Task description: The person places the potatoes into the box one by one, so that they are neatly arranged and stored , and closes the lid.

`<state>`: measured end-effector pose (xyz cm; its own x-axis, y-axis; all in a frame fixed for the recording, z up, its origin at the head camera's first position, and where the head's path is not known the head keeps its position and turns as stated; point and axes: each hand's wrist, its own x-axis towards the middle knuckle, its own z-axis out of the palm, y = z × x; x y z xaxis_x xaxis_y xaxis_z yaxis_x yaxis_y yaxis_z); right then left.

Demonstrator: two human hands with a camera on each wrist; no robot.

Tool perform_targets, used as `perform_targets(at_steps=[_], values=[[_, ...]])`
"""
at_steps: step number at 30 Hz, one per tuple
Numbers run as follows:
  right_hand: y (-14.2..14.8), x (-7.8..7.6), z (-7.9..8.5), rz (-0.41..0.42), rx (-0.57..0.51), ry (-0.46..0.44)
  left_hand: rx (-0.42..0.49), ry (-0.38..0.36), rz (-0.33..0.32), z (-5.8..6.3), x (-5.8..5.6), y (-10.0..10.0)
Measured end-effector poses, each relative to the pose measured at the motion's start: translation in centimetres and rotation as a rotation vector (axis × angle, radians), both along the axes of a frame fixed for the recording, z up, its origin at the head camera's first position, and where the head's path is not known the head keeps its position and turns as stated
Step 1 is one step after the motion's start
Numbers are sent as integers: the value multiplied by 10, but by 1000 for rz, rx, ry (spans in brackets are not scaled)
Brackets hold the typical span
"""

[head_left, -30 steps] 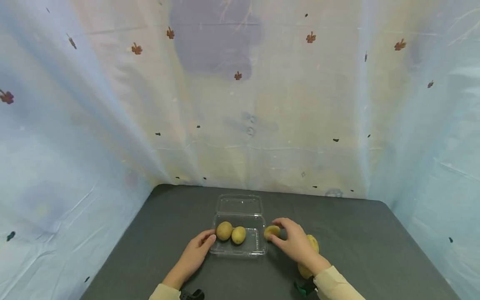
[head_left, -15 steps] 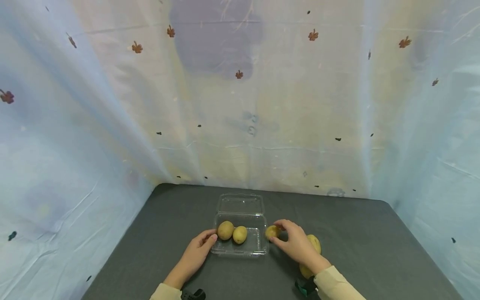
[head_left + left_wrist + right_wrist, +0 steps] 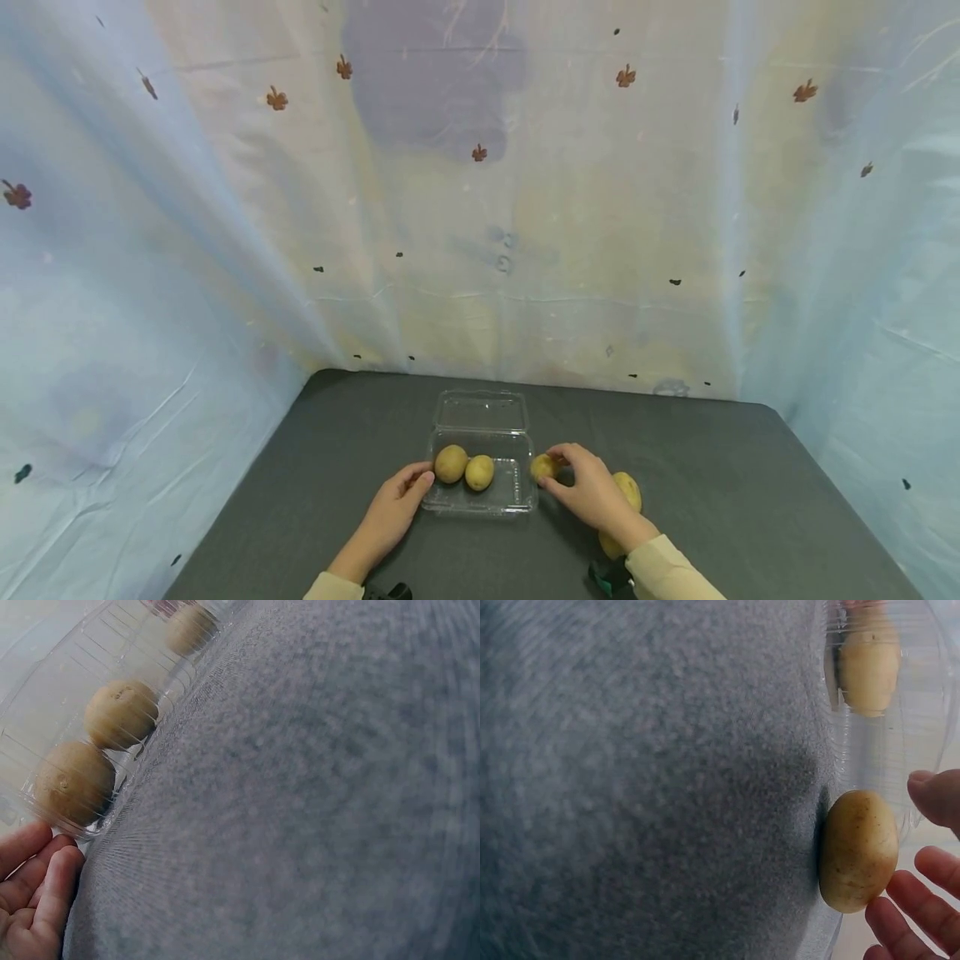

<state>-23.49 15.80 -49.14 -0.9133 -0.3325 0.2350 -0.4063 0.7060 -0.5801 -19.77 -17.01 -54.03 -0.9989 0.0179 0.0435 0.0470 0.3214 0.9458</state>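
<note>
A clear plastic clamshell container stands with its lid folded back. Two potatoes lie in its left half, a larger one and a smaller one. At the container's left side is my left hand, its fingertips resting at the outer wall near the corner. Just outside the right wall another potato sits on the table. My right hand reaches around this potato; fingertips meet it, while the thumb stands apart beside the container.
Two more potatoes, one farther and one nearer, lie by the right forearm, partly hidden by it. Dark grey cloth covers the table. Printed curtains hang behind and at both sides.
The potato at my right hand shows a rounder outline in the head view than a second ago. Both hands and the container stay in place; the head view shifts slightly.
</note>
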Motion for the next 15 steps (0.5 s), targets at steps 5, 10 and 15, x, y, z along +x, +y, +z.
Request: perform_targets(at_steps=[5,10,15], values=[[0,-2,-2,-6,14,-21,-21,11,0,2,4,2],[-1,-4,0,-6,29,-38,-40,23,-12,3,5,2],[-2,-5,1,-13,48,-52,-38,10,-12,2,3,1]])
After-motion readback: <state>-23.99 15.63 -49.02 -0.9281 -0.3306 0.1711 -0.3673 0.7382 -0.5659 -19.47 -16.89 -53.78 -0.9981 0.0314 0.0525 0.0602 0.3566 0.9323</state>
